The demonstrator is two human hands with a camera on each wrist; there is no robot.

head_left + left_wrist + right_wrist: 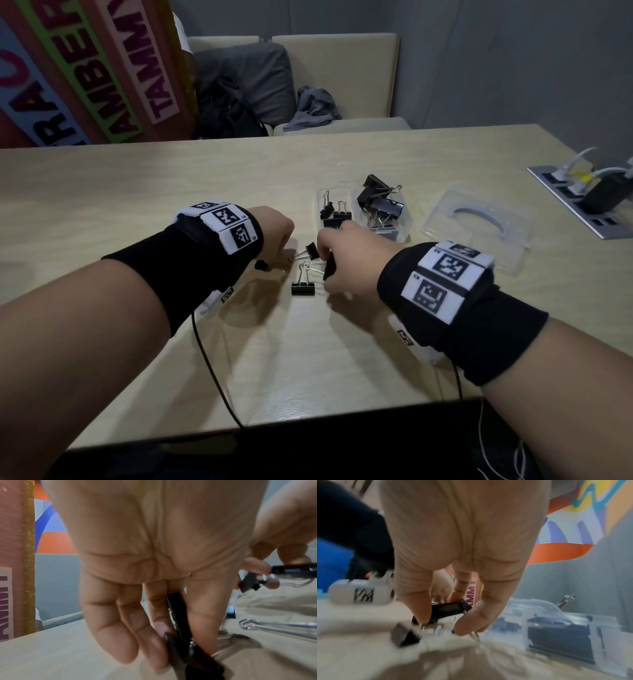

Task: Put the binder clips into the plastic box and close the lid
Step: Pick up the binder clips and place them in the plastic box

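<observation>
While clear plastic box [404, 233] gapes, black clips [380, 202] inside

Under both hands the table [137, 192] looks like pale wood-grain laminate, smooth and matt. The binder clips [302, 288] have matt black metal bodies with shiny wire handles. Beyond the right hand [349, 260], the plastic box [404, 233] and its lid [486, 222] are clear, glossy plastic. The wristbands [191, 260] are black cloth.

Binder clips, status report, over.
Left hand and right hand each grip a clip. One binder clip loose on table. Plastic box open, lid beside it.
</observation>
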